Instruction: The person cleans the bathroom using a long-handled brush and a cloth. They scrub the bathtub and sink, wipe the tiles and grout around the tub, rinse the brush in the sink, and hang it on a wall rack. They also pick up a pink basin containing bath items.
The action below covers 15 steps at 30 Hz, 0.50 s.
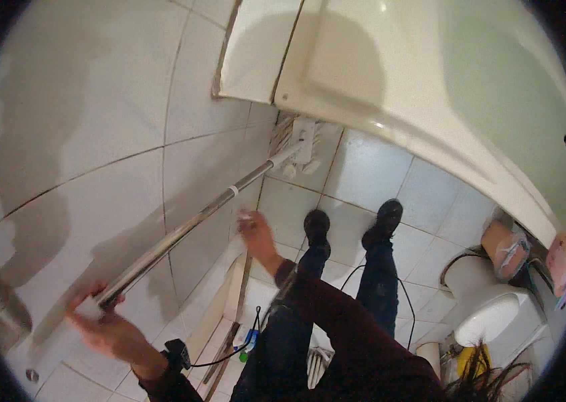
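A mop (192,224) with a long shiny metal handle slants from the lower left to the floor below the cream bathtub. Its flat white head (304,141), fringed with pale strands, lies in the corner by the tiled wall. The fingers of my left hand (110,328) are curled round the upper end of the handle. My right hand (257,238) hovers beside the middle of the handle, apart from it, with curled fingers. A small pale spot shows at its fingertips, too blurred to name.
The bathtub (390,124) spans the upper right, its rim overhanging the floor tiles (370,161). At the lower right stands a white toilet-like fixture (497,321), with a pinkish plastic-wrapped thing (505,249) behind. A black cable (411,315) loops by my legs. A blue-green container (246,342) sits low.
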### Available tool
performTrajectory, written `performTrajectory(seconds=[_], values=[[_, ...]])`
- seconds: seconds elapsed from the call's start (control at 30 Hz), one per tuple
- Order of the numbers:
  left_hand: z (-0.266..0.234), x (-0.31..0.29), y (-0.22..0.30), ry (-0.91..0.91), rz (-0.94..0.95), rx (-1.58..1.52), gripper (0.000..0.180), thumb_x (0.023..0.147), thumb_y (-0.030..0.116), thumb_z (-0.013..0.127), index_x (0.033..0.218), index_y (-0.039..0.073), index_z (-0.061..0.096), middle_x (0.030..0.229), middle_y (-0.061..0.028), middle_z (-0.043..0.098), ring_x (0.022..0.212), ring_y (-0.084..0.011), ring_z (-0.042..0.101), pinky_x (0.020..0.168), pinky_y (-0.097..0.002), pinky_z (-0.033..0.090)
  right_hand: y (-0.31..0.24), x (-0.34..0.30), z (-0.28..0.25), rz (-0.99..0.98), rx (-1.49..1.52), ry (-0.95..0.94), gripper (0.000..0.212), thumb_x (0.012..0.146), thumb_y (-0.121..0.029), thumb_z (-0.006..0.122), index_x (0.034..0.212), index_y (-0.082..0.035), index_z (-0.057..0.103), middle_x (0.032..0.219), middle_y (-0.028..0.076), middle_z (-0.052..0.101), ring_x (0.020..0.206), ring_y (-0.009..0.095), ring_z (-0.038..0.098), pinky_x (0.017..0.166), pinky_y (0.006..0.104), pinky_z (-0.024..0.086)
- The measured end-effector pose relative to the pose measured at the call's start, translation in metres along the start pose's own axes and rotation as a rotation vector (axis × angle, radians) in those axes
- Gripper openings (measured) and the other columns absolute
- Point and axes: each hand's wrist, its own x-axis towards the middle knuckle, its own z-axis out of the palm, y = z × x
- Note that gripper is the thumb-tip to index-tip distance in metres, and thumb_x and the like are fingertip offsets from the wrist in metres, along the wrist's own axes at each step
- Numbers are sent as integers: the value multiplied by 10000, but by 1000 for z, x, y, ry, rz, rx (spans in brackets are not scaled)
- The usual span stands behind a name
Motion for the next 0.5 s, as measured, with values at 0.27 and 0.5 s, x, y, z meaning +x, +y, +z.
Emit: performTrajectory(seconds=[0.27, 0.5], values=[[20, -1, 56, -163, -218, -212, 409, 962, 319, 339, 1152, -26, 448, 1059, -150, 554, 975, -206, 550, 751, -329, 524, -249, -13, -121, -991, -800, 444, 292, 724, -25, 569, 1014, -45, 545, 956, 139, 523, 899, 313, 522, 762, 391, 438], [7, 10, 55, -207, -339, -255, 410, 940, 319, 428, 1140, -38, 442, 1102, -136, 513, 995, -186, 522, 796, -347, 513, -285, 42, -101, -1015, -1543, 105, 184, 792, -116, 487, 944, -28, 542, 929, 97, 508, 929, 262, 516, 693, 336, 507]])
